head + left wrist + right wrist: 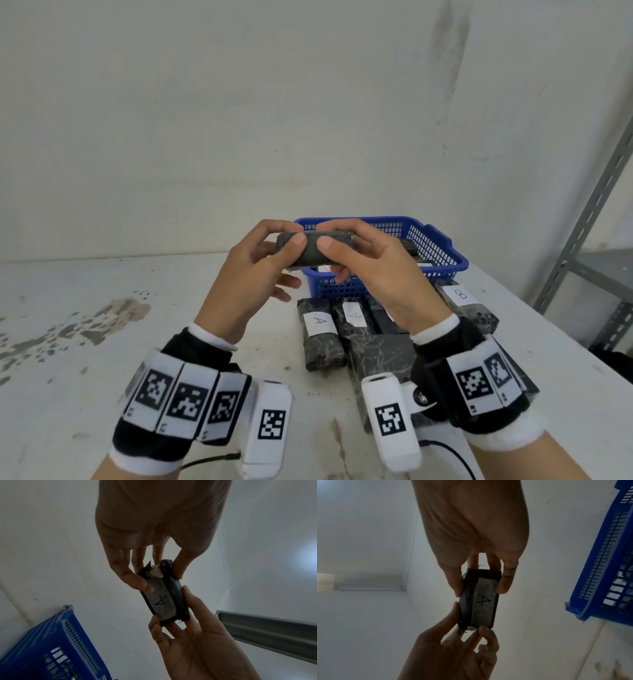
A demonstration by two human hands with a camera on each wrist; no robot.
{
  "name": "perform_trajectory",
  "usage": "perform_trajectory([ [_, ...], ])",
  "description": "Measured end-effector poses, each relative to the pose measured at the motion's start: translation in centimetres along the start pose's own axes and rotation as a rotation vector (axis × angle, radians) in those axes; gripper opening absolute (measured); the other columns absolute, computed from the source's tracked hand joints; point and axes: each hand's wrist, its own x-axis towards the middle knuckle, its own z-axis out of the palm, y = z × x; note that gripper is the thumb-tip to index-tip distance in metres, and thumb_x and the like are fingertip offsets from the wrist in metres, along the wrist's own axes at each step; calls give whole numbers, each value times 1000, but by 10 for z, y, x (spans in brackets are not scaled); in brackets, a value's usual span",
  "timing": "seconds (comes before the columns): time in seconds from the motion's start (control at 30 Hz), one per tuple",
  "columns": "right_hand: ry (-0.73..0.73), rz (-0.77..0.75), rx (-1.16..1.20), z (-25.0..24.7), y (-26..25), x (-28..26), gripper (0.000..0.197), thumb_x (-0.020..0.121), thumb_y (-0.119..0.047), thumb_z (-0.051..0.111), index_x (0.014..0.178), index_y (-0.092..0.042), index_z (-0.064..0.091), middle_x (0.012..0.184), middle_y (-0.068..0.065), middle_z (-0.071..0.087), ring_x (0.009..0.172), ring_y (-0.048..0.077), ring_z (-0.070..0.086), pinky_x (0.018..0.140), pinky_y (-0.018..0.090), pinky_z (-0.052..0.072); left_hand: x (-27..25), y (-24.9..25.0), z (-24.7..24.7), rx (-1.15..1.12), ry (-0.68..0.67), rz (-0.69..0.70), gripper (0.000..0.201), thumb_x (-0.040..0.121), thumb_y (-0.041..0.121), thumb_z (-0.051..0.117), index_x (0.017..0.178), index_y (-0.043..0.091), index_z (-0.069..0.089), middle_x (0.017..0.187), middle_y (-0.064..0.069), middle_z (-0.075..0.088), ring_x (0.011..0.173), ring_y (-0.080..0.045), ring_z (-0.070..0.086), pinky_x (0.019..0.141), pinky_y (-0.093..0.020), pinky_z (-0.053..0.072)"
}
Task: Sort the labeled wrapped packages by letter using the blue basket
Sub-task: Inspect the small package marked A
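Both hands grasp one dark wrapped package (313, 249) between them, clear of the worktop (137, 325). The left hand (255, 274) pinches the package's left end, thumb on the near face and fingers curled behind the far side. The right hand (371, 270) pinches the right end the same way, its thumb tip close beside the left thumb near the package's middle. The package thus lies across the two grips, its long axis running left to right, roughly level. In the left wrist view its white label (160, 599) reads "A" and sits on the face turned away from the head camera; the package end at the left hand's fingers looks crumpled and torn.

Just behind and below the grips stands the blue basket (442, 250), with at least one dark package inside. Nearer than the grips, under the right wrist, more wrapped packages lie side by side on the worktop: one labelled "A" (320, 322), one labelled "B" (460, 294), others partly hidden. Right of them stands a grey metal shelf upright (589, 212).
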Motion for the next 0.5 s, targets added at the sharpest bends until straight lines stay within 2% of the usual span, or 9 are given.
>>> perform_trajectory([
  [0.1,-18,25,35,0,-2,1,22,95,-26,64,116,-25,71,101,2,66,74,17,62,66,25,55,0,0,-2,-90,-25,14,27,91,17,61,118,19,59,100,-4,67,63,-15,65,62,-24,57],
  [0.2,-47,28,131,-1,-3,3,32,97,-16,62,129,-19,65,113,5,64,77,20,62,63,24,52,-1,1,-1,-130,-44,29,32,91,10,60,123,14,58,109,-3,66,75,-15,69,63,-16,53],
  [0.3,-40,21,133,-2,-1,6,41,94,-13,66,133,-23,61,129,4,65,93,22,68,74,28,55,0,-1,-1,-165,-40,14,23,94,13,56,116,9,62,114,-17,67,87,-19,70,70,-22,57],
  [0.4,-32,59,157,-2,-1,5,41,88,-21,72,128,-25,64,125,8,68,103,24,72,84,30,57,0,-1,-4,-169,-28,18,23,94,9,57,116,10,61,109,-21,68,88,-22,71,75,-23,58],
  [0.5,-51,65,153,-2,-3,3,31,91,-12,69,119,-25,69,117,11,72,103,25,72,80,24,57,-1,-1,-7,-140,-41,42,27,92,8,59,118,13,61,108,-20,70,93,-25,71,78,-22,57],
])
